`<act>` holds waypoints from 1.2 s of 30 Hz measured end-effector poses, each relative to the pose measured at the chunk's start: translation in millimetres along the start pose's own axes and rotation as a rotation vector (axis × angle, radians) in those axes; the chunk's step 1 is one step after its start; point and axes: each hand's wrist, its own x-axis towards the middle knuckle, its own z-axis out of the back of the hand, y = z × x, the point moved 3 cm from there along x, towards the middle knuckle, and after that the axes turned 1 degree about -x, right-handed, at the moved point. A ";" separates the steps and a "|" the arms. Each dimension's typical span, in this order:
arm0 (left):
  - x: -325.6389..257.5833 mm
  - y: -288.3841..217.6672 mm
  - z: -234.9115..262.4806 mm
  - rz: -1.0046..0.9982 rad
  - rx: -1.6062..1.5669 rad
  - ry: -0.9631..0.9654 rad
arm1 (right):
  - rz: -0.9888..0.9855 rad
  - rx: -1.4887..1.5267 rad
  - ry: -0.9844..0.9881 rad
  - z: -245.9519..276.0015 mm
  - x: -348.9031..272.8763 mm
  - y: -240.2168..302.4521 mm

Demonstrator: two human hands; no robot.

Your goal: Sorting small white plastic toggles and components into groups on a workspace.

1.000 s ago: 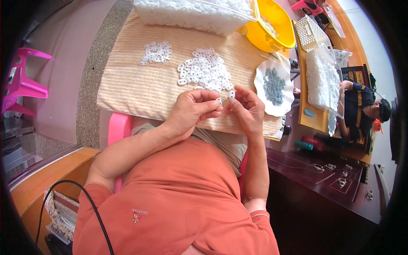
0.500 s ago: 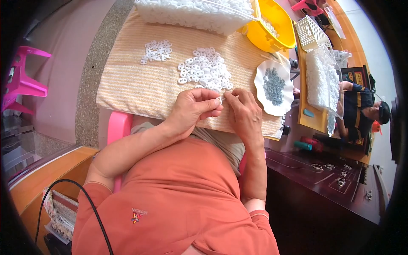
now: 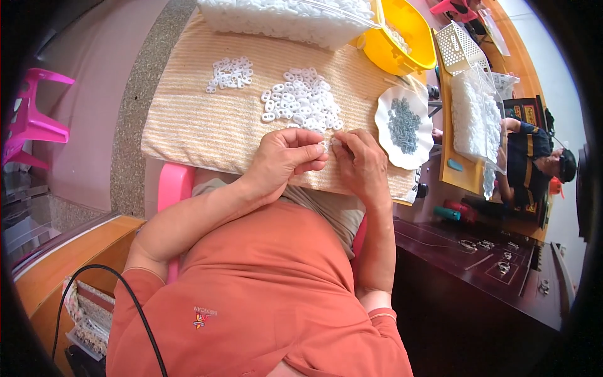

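Note:
My left hand [image 3: 284, 158] and my right hand [image 3: 363, 164] meet fingertip to fingertip over a beige striped cloth [image 3: 195, 119] on my lap. Between the fingertips both hands pinch a small white plastic ring [image 3: 328, 144]. Just beyond my fingers lies a large heap of the same white rings [image 3: 301, 100]. A smaller heap of white rings [image 3: 230, 72] lies further left on the cloth. To the right of my right hand a white plate [image 3: 384, 116] holds small grey metal parts [image 3: 404, 124].
A clear bag of white parts [image 3: 282, 19] and a yellow basin [image 3: 405, 34] stand at the far edge. A wooden table [image 3: 455, 169] carries a white basket [image 3: 461, 47] and a second bag [image 3: 474, 113]. Another person [image 3: 534, 160] sits right. A pink stool [image 3: 34, 122] stands left.
My right hand has drawn in to the left until its fingertips meet my left hand's. The heaps and the plate lie as before.

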 end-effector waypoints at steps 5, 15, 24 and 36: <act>-0.1 -0.3 0.1 0.003 0.005 0.007 | 0.043 -0.024 0.000 -1.0 0.7 0.7; 0.5 0.3 0.2 0.013 0.027 0.001 | -0.039 0.263 0.008 0.9 -5.9 -14.4; 0.5 0.6 0.6 0.029 0.028 0.007 | -0.321 0.812 0.117 -4.8 -13.2 -23.1; -0.1 1.8 0.4 0.030 0.022 0.019 | -0.325 1.055 0.176 -12.8 -15.8 -19.6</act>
